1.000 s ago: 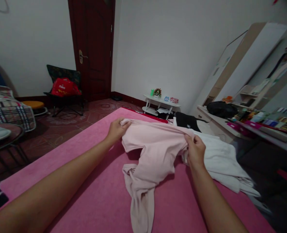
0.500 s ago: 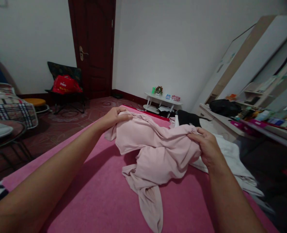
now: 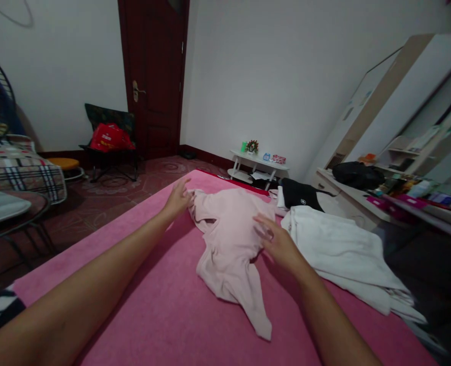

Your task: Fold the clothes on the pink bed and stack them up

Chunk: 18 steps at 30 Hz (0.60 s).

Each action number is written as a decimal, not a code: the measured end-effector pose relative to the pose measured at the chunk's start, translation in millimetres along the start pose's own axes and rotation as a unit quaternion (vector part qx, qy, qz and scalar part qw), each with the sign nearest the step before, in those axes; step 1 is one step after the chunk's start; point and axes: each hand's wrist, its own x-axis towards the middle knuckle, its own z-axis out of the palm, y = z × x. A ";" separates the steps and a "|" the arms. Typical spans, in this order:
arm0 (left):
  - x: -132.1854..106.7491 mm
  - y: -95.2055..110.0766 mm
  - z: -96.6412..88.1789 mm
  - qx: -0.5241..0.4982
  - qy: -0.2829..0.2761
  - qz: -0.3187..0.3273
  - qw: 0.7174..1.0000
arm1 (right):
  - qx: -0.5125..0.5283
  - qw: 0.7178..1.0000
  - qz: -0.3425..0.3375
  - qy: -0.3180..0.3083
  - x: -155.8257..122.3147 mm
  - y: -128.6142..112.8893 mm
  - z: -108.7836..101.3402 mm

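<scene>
Pink top (image 3: 233, 218) lies rumpled on the pink sheet (image 3: 164, 310), between the person's two hands; one narrow end trails toward the person. Left hand (image 3: 177, 198): at the top's left edge, one finger raised; from where I stand, cannot tell whether the others pinch fabric. Right hand (image 3: 282, 246): fingers parted, lightly curved at the top's right side, grasping nothing; contact with fabric unclear. White cloth (image 3: 335, 246), folded, just right of the top; black item (image 3: 299, 193) beyond it. Red bag (image 3: 109, 138) sits on a chair (image 3: 111, 115) near the door (image 3: 155, 76), well apart.
</scene>
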 end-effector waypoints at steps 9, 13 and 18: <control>-1.6 -44.1 -12.7 0.180 -0.094 0.053 0.978 | -0.114 0.977 -0.117 -0.135 -15.4 -8.5 42.5; -2.8 -47.0 -17.2 0.193 -0.106 0.061 0.973 | 0.017 0.998 -0.052 -0.008 -7.6 -13.8 25.7; -11.2 -47.3 -16.7 0.201 -0.126 0.062 0.970 | 0.207 0.960 0.056 0.181 0.0 -9.6 -12.6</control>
